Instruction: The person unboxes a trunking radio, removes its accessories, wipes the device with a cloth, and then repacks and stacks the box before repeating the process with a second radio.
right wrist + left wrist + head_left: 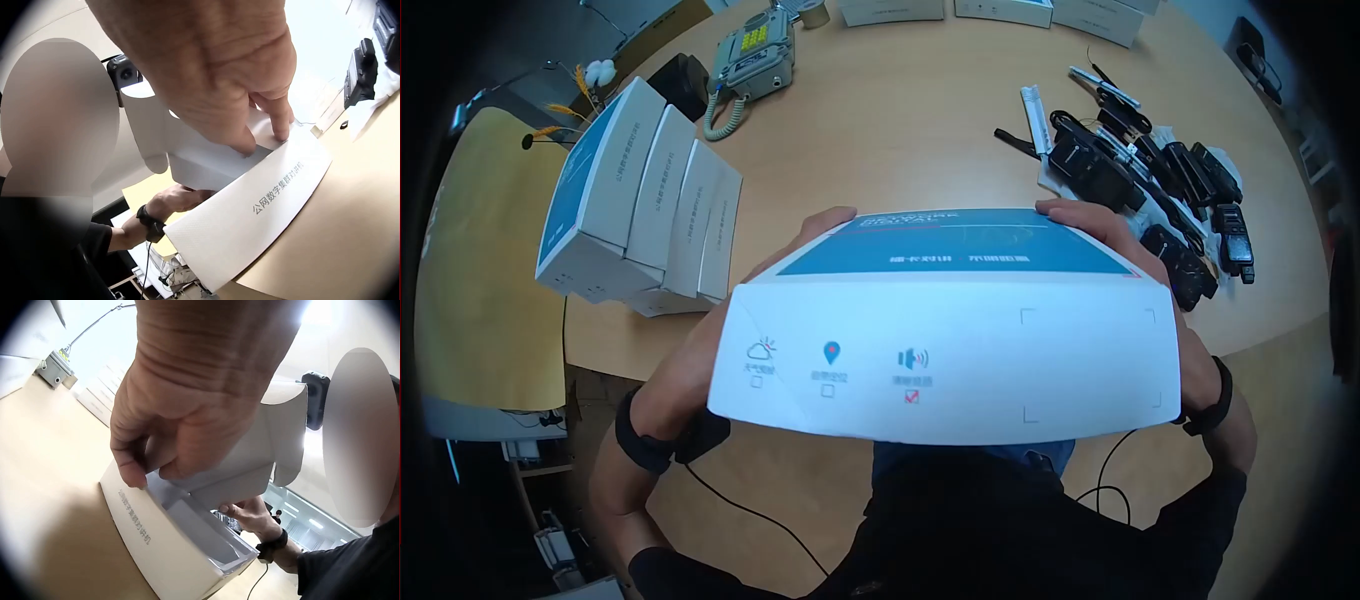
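Observation:
A white cardboard box [960, 350] with a blue printed panel fills the middle of the head view above the table's near edge. Both wrist views show its lid [250, 447] raised, with the white box body [262, 203] below. A pale liner [206, 528] shows inside. My left hand [181, 434] pinches the lid's side with thumb and curled fingers. At the opposite end, my right hand [231, 94] holds the lid likewise, its fingertips right at the box's edge. In the head view, the box partly hides both hands.
Several white boxes [685, 210] stand in a row at the left. A desk phone [755, 55] sits behind them. Two-way radios [1090, 165] and accessories lie heaped at the right. More white boxes [1000, 10] line the far edge of the table [900, 130].

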`<action>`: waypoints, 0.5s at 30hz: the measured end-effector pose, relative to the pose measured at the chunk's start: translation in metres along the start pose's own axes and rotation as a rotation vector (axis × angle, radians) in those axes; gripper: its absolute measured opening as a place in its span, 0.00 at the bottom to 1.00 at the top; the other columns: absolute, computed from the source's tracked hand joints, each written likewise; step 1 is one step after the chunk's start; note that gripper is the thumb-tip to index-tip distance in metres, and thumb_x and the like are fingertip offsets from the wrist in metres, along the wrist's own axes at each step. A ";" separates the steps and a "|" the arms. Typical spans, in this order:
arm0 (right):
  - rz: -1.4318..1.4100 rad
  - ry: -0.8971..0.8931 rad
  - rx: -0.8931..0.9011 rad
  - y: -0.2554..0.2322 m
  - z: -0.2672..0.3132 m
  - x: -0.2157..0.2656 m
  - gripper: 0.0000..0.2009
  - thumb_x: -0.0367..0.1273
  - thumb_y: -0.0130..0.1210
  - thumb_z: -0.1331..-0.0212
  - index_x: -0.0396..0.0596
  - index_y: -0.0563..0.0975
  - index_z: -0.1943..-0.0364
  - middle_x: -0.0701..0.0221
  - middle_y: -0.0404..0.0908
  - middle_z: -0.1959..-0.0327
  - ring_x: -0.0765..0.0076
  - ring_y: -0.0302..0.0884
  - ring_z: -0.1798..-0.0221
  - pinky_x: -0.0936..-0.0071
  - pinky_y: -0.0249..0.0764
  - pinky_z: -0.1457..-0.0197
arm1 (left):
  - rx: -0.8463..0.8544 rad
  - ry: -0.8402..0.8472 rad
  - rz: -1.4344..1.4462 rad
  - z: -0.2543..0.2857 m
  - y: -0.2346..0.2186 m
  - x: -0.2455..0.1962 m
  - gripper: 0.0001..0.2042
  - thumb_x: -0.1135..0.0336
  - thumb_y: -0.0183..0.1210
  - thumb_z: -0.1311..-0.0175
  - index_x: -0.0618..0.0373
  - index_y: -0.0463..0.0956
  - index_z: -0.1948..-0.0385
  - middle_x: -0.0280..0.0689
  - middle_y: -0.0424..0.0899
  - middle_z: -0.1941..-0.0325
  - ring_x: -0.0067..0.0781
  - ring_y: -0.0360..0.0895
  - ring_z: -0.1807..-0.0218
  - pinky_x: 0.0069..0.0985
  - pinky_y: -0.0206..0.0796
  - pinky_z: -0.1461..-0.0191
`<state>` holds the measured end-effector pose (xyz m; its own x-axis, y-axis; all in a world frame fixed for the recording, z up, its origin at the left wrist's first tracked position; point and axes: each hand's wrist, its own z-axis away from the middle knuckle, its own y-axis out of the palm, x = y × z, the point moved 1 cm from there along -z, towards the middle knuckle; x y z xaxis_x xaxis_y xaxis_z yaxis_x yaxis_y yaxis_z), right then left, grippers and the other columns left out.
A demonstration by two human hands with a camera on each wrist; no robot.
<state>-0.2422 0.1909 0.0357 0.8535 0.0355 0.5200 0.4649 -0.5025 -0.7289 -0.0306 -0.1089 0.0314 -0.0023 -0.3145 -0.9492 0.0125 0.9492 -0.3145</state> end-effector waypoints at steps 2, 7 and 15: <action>-0.109 0.108 0.033 -0.003 -0.001 0.005 0.32 0.32 0.68 0.43 0.41 0.66 0.35 0.55 0.72 0.35 0.45 0.77 0.35 0.59 0.81 0.38 | 0.091 -0.025 -0.260 -0.010 -0.003 -0.018 0.46 0.54 0.71 0.41 0.53 0.55 0.22 0.48 0.57 0.20 0.51 0.54 0.19 0.47 0.51 0.19; -0.093 0.110 0.206 -0.017 0.013 0.000 0.37 0.31 0.68 0.41 0.49 0.62 0.28 0.53 0.59 0.22 0.45 0.60 0.21 0.51 0.65 0.22 | 0.204 -0.222 -0.128 -0.004 -0.004 -0.050 0.29 0.57 0.48 0.23 0.57 0.57 0.24 0.50 0.53 0.22 0.52 0.55 0.20 0.47 0.62 0.24; -0.089 0.189 0.205 0.012 0.062 0.067 0.36 0.38 0.68 0.39 0.44 0.66 0.28 0.36 0.50 0.23 0.21 0.55 0.24 0.45 0.65 0.26 | -0.051 -0.026 -0.556 0.029 0.095 -0.034 0.39 0.53 0.65 0.31 0.62 0.56 0.24 0.61 0.37 0.19 0.69 0.45 0.19 0.53 0.57 0.23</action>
<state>-0.1647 0.2410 0.0344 0.7567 -0.0997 0.6461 0.5907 -0.3192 -0.7411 -0.0004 -0.0084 0.0339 0.0295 -0.7679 -0.6399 -0.0319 0.6391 -0.7684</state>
